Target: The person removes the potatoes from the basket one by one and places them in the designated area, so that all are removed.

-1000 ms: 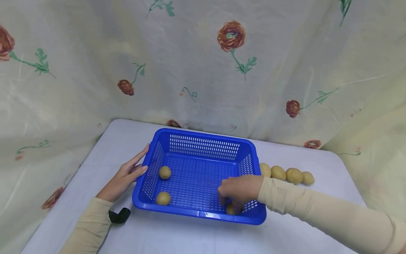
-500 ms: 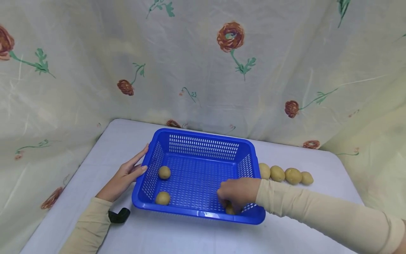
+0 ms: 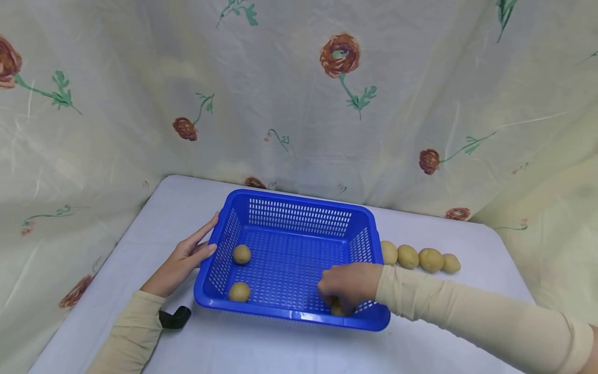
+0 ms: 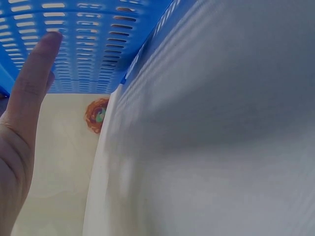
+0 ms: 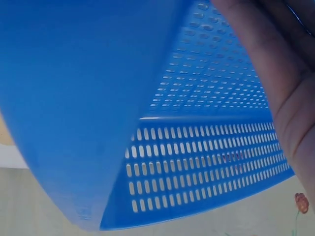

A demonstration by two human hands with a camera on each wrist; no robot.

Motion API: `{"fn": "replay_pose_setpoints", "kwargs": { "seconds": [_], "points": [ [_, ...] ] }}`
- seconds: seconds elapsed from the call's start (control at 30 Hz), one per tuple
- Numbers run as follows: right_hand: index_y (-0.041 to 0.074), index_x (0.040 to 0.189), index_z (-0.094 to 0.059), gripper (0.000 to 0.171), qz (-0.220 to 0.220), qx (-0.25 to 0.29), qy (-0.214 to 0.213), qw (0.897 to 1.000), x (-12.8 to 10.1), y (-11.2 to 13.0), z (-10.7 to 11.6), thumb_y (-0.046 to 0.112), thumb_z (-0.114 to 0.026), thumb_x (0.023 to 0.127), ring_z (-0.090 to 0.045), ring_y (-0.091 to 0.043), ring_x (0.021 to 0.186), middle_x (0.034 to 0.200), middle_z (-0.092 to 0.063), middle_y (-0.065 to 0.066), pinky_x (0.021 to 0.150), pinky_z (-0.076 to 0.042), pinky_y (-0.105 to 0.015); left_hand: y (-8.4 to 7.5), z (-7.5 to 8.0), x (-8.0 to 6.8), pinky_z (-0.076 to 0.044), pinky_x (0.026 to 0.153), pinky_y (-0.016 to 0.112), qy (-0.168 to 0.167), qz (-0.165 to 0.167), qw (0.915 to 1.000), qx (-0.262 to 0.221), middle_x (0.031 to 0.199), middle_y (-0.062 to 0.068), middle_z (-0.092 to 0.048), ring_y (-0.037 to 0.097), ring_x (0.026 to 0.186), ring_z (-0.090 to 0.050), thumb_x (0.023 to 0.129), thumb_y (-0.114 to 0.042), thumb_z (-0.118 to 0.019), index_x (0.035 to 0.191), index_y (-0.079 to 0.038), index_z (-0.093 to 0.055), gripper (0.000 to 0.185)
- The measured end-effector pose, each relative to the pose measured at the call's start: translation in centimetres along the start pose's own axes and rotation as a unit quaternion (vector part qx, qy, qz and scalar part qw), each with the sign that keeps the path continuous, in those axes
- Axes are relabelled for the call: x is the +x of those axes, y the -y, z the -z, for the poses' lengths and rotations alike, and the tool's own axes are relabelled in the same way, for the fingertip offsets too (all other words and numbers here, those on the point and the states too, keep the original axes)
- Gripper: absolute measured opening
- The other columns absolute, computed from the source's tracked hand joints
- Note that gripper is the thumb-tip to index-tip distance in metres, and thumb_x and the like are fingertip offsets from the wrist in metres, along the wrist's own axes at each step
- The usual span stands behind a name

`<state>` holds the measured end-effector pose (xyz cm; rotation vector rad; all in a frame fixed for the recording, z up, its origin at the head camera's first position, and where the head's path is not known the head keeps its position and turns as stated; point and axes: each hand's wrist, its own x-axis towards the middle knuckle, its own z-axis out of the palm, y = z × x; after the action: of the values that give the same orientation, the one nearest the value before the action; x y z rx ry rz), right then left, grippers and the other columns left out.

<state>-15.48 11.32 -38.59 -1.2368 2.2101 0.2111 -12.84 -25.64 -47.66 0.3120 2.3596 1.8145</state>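
Observation:
A blue perforated plastic basket [image 3: 299, 197] sits on the white-covered table. My left hand [image 3: 184, 257] rests against the basket's left side with its fingers extended; in the left wrist view, a straight digit [image 4: 32, 81] touches the slotted outer wall. Inside the basket's near right corner, my right hand [image 3: 350, 283] grips a potato [image 3: 337, 308], mostly covered by the curled fingers. Two other potatoes lie inside along the left wall, one farther back [image 3: 242, 254] and one in the near left corner [image 3: 240, 292]. The right wrist view shows the palm [image 5: 280, 73] over the basket, with the fingertips out of frame.
Several potatoes [image 3: 431, 259] stand in a row on the table [image 3: 448, 306], right of the basket. A dark strap or device [image 3: 175, 317] is at the left wrist. A floral curtain [image 3: 280, 93] hangs behind the table's far edge.

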Motion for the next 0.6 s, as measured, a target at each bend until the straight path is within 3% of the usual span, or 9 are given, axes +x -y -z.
{"fn": "replay_pose_setpoints", "kwargs": {
  "seconds": [0.2, 0.6],
  "points": [
    [0.021, 0.089, -0.072, 0.015, 0.009, -0.010, -0.015, 1.000, -0.07, -0.01, -0.04, 0.014, -0.084, 0.084, -0.051, -0.005, 0.076, 0.087, -0.067, 0.008, 0.073, -0.050, -0.021, 0.10, 0.06, 0.02, -0.052, 0.107, 0.059, 0.000, 0.002, 1.0000, -0.002, 0.176, -0.001, -0.008, 0.044, 0.146, -0.046, 0.110, -0.032, -0.049, 0.167, -0.030, -0.016, 0.066],
    [0.022, 0.088, -0.076, 0.010, -0.002, -0.003, -0.003, 1.000, 0.43, -0.34, -0.19, 0.016, -0.084, 0.085, -0.055, -0.005, 0.073, 0.083, -0.071, 0.009, 0.071, -0.054, -0.021, 0.26, 0.09, 0.00, -0.051, 0.108, 0.061, 0.001, 0.005, 1.0000, 0.001, 0.176, -0.002, -0.009, 0.044, 0.145, -0.047, 0.110, -0.033, -0.049, 0.167, -0.031, -0.016, 0.065]
  ]
}}
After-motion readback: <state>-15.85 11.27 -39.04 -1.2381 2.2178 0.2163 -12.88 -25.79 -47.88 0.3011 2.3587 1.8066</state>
